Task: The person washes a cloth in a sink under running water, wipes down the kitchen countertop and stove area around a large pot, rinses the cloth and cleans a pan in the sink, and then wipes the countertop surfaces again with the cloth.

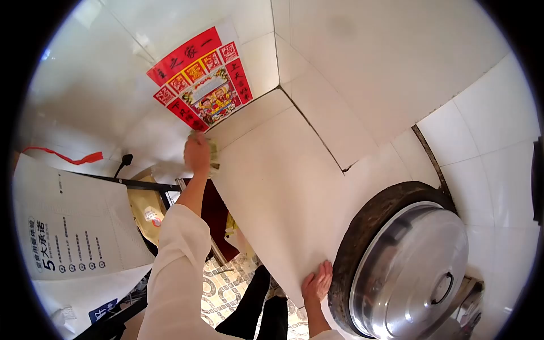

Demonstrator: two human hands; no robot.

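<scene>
Upper left of centre in the frame, left hand [197,154] at the far edge of the white table [272,170], just below the red poster [195,79]; fingers closed round a folded yellow-green cloth [214,154], fingertips partly hidden. Right hand [317,284] at bottom centre, palm down near the table's edge, fingers slightly parted, pinching nothing, beside the dark round rim [347,249] at lower right. Risks, as judged: cloth lies close to the poster's lower corner, so an upward drift could catch or dampen the paper; a loosened grip at the edge could drop the cloth towards the rack [144,183]. Rim temperature unknown; if hot, a small sideways slip of the right hand could burn it. Containers: cooking vessel at lower right covered by a domed metal lid [411,266] with a dark handle; contents hidden. Yellowish tray [140,211] at left, by the rack, shows a pale patch with a red mark; cannot tell whether object or label. Printed white carton [79,221], far left: inside not visible.
</scene>
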